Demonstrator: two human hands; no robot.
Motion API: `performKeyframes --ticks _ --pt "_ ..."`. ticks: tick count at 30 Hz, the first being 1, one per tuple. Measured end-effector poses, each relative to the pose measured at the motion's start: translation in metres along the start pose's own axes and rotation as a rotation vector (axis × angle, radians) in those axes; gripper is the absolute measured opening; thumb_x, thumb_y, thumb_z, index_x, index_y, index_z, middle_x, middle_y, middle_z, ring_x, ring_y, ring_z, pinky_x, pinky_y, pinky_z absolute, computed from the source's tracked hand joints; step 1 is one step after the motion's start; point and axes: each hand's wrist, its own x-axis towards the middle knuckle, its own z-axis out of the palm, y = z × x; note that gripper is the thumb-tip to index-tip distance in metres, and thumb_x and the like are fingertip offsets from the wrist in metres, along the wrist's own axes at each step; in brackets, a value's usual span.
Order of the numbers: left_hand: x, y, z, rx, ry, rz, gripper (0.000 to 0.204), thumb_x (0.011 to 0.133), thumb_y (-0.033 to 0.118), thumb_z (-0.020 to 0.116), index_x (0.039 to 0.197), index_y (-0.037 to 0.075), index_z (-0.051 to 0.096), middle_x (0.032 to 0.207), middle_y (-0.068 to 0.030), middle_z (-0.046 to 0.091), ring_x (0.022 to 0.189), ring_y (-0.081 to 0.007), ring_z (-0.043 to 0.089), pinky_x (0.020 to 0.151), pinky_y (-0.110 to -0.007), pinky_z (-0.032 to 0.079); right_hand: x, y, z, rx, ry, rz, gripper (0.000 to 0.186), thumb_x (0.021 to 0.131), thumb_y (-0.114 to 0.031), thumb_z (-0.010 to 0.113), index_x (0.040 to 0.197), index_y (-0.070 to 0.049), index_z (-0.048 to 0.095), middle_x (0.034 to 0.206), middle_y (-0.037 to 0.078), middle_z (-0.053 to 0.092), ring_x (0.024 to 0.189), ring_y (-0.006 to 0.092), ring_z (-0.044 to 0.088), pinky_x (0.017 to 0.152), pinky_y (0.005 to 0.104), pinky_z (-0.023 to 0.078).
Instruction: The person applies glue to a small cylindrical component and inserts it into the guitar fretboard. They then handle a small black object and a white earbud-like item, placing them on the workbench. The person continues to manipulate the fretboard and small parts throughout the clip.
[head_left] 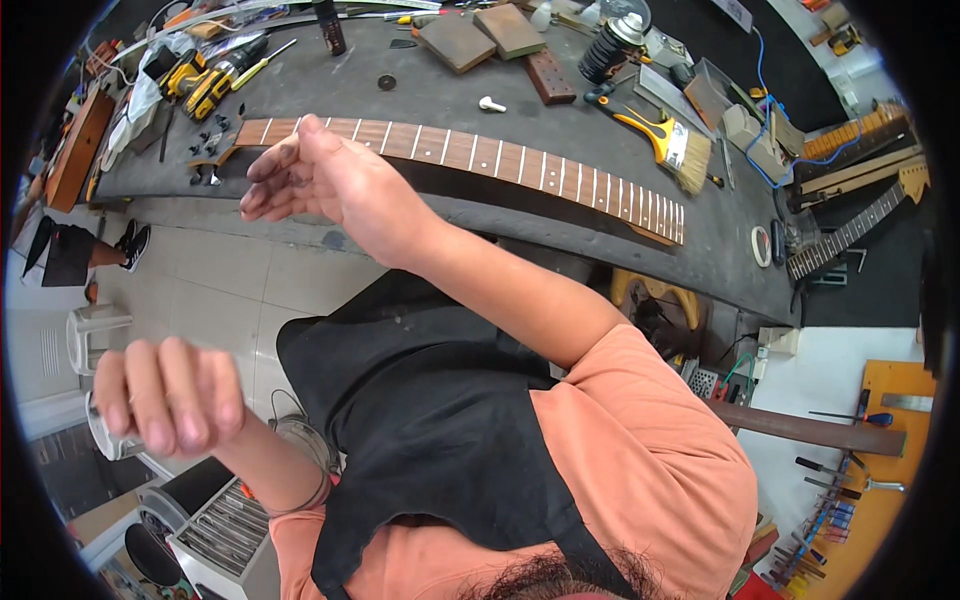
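A guitar neck with a brown, fretted fingerboard lies along the near side of the dark workbench, its headstock to the left. Over its left part I hold my right hand, fingers stretched and slightly cupped, with dark smudges on the fingertips. Nothing shows in that hand, and it hides some of the neck; whether it touches the wood I cannot tell. Lower left, away from the bench, my left hand hangs in the air, a little blurred. Its fingers are loosely bent with small gaps, and no object shows; its palm is hidden.
On the bench lie a yellow drill, wood blocks, a white earbud, a spray can and a wide paintbrush. Another neck leans at the right. A person's leg shows at far left.
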Motion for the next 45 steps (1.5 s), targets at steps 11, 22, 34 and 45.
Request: performKeyframes --ticks 11,22,34,45 --pt "-0.011 -0.047 -0.01 0.469 0.512 -0.273 0.036 0.118 0.033 0.043 0.128 -0.001 0.052 0.11 -0.0265 0.071 0.099 -0.0419 0.075 0.089 -0.055 0.062 -0.023 -0.015 0.029 -0.349 0.094 -0.014 0.021 0.102 -0.015 0.073 0.115 -0.001 0.064 0.101 0.002 0.068 0.088 0.008 0.066 0.078 0.0284 0.056" --pt "-0.012 -0.062 -0.014 0.706 0.528 -0.351 0.031 0.118 0.025 0.05 0.13 -0.002 0.06 0.112 -0.0045 0.069 0.104 -0.0114 0.067 0.093 -0.028 0.057 -0.021 -0.018 0.035 -0.732 0.038 -0.198 0.016 0.092 -0.01 0.075 0.103 -0.001 0.068 0.099 0.004 0.059 0.088 0.0152 0.056 0.079 0.0311 0.049" --pt "-0.009 -0.077 -0.019 1.045 0.487 -0.324 0.017 0.115 0.011 0.053 0.118 -0.003 0.061 0.101 -0.006 0.072 0.091 -0.011 0.069 0.08 -0.03 0.06 -0.022 -0.01 0.025 -0.804 0.112 -0.206 0.013 0.092 -0.007 0.074 0.099 0.001 0.066 0.094 0.007 0.061 0.085 0.0167 0.058 0.078 0.0319 0.05" --pt "0.0 -0.089 -0.033 0.435 0.687 -0.436 0.035 0.114 0.036 0.049 0.101 0.006 0.06 0.076 0.0009 0.052 0.066 -0.0081 0.043 0.059 -0.026 0.034 0.016 -0.001 -0.001 -0.145 0.008 -0.051 0.046 0.116 -0.038 0.046 0.112 0.003 0.069 0.106 0.014 0.074 0.105 0.027 0.073 0.1 0.0404 0.055"
